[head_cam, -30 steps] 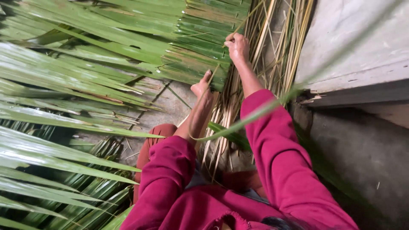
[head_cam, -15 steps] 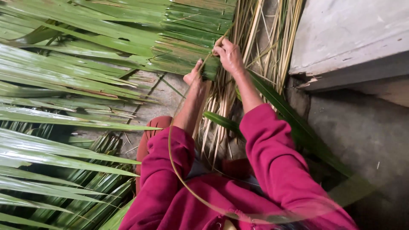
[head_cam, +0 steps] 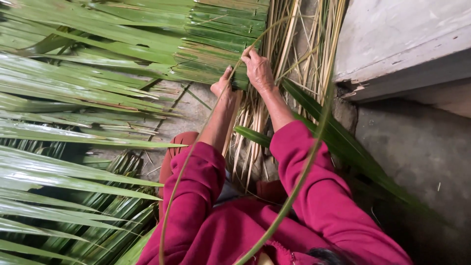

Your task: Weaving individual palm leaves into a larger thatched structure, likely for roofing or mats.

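Two bare hands work at the edge of a woven panel of green palm leaflets.

The right hand (head_cam: 258, 70) lies knuckles-up on the lower edge of the woven mat (head_cam: 223, 39), its fingers curled down onto the folded leaflets and closed around a thin green strip (head_cam: 196, 147) that arcs from the hand down past the left sleeve; the left hand (head_cam: 222, 88) sits just beside it, tucked under the mat's edge, thumb raised, fingers hidden, so I cannot tell whether it grips anything; pale dry midribs (head_cam: 289, 49) run up behind both hands; loose palm fronds (head_cam: 73, 98) spread across the left; a grey concrete step (head_cam: 402, 44) stands at the upper right; both arms wear magenta sleeves (head_cam: 196, 186).
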